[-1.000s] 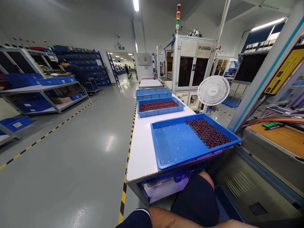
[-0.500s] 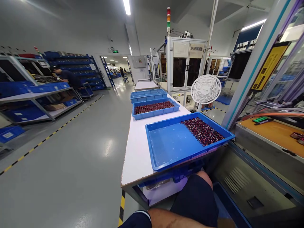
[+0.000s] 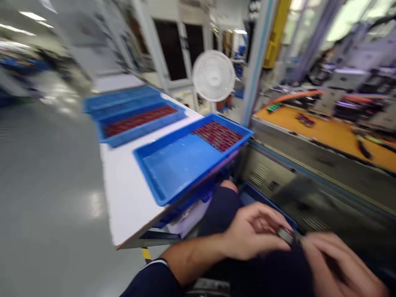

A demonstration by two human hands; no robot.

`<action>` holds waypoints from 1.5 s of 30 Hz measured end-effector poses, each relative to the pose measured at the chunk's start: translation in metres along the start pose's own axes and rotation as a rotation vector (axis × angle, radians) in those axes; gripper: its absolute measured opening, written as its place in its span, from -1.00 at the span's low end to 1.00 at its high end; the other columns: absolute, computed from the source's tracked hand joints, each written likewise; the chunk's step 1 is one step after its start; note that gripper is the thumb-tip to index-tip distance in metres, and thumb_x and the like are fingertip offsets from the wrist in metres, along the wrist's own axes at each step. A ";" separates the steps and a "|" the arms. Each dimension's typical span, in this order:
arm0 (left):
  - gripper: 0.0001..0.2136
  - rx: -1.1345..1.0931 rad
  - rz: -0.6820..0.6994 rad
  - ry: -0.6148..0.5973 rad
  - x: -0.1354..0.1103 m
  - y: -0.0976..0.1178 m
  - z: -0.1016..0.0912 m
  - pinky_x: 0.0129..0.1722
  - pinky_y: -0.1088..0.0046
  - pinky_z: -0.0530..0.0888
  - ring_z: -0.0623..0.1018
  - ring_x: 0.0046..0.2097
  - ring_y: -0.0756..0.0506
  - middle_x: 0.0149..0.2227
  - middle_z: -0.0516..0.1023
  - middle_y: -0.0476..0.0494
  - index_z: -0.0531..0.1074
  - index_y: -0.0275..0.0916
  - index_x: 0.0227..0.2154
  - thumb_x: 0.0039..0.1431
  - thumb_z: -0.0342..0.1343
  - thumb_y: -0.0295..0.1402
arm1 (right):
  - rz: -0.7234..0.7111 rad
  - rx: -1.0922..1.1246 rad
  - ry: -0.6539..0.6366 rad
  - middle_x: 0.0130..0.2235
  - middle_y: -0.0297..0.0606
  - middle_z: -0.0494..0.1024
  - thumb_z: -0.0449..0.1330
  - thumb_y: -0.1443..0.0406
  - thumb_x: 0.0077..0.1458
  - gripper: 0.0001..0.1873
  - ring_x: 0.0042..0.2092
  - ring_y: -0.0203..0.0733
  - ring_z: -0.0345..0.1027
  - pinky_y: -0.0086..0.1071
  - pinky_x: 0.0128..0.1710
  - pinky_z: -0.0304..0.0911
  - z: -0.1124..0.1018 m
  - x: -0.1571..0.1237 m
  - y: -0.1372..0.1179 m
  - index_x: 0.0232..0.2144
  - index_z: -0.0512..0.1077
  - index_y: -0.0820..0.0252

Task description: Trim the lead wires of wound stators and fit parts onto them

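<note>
Both hands are low in the blurred view, over my dark-clothed lap. My left hand (image 3: 252, 233) has its fingers curled and pinches a small grey object (image 3: 286, 236) at the fingertips. My right hand (image 3: 335, 262) meets it from the right, fingers bent toward the same object; motion smears them. Just beyond my knee, a blue tray (image 3: 161, 181) sits on the white table (image 3: 123, 198), with small dark red parts (image 3: 218, 135) packed in its far right corner.
A second blue tray (image 3: 142, 123) full of red parts and another blue tray (image 3: 117, 98) lie farther along the table. A white fan (image 3: 213, 75) stands behind. An orange machine bed (image 3: 324, 132) runs along the right. Grey floor (image 3: 46, 185) spreads left.
The view has swung right and down and blurred. Both hands, out of sight before, have come up into view over my lap and met at a small grey object.
</note>
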State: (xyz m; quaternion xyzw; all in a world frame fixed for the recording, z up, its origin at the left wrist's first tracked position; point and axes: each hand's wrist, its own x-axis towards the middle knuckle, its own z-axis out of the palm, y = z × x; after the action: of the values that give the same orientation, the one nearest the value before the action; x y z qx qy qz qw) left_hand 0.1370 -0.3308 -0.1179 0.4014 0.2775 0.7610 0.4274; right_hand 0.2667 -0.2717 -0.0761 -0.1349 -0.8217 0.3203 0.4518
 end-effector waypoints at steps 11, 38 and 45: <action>-0.73 0.014 -0.027 -0.066 0.014 0.007 -0.013 0.01 0.36 0.53 0.60 -0.01 -0.08 -0.09 0.64 -0.10 0.57 -0.15 -0.23 0.01 0.32 -0.59 | 0.830 0.618 -0.119 -0.57 -0.40 0.36 0.30 0.16 0.10 -0.71 -0.50 -0.39 0.25 -0.51 -0.47 0.23 -0.003 -0.003 0.009 -0.52 0.39 0.22; -0.67 0.908 0.226 -0.036 0.013 0.026 0.006 -0.15 0.42 0.59 0.66 -0.20 -0.10 -0.21 0.68 -0.22 0.53 -0.28 -0.12 0.02 0.35 -0.34 | -0.511 -0.672 0.145 -0.39 -0.15 0.56 0.23 0.44 0.09 -0.76 -0.34 -0.14 0.51 -0.30 -0.34 0.49 -0.007 -0.009 0.041 -0.14 0.45 0.32; -0.72 0.893 0.215 -0.115 0.015 0.030 -0.002 0.00 0.21 0.52 0.61 -0.09 -0.14 -0.12 0.66 -0.24 0.53 -0.21 -0.08 0.12 0.26 -0.47 | -0.136 -0.242 0.020 -0.28 -0.14 0.52 0.31 0.42 0.03 -0.66 -0.27 -0.17 0.45 -0.33 -0.36 0.43 -0.012 -0.009 0.022 -0.10 0.44 0.24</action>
State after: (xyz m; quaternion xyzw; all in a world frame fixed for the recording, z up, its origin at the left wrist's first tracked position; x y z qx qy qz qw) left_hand 0.1176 -0.3325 -0.0907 0.6143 0.5106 0.5836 0.1459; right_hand 0.2796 -0.2548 -0.0914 -0.1356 -0.8570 0.1864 0.4608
